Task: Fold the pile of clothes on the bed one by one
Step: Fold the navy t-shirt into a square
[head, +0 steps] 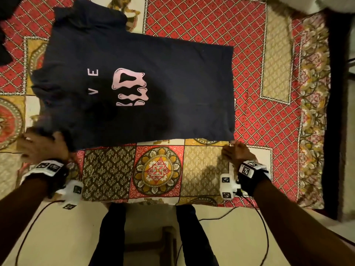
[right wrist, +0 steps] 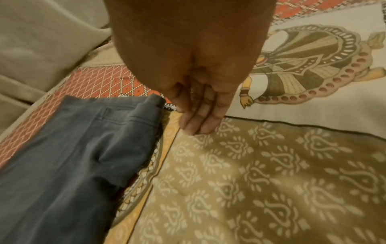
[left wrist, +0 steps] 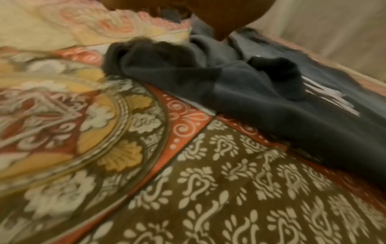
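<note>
A dark navy T-shirt point(head: 172, 83) with a pink print lies spread flat on the patterned bedsheet point(head: 157, 169), its hem to the right. My left hand point(head: 44, 146) is at the shirt's near left corner, blurred. In the left wrist view the left hand point(left wrist: 208, 16) has bunched dark cloth point(left wrist: 250, 92) running up into its fingers. My right hand point(head: 235, 151) is at the near right hem corner. In the right wrist view its straight fingers point(right wrist: 196, 127) touch the sheet just beside the hem corner point(right wrist: 154, 102), not holding it.
More dark clothes point(head: 5, 35) lie at the bed's far left. Something white point(head: 338, 4) sits at the far right corner. The bed's near edge runs just in front of my legs point(head: 111, 237), with cables point(head: 263, 227) on the floor.
</note>
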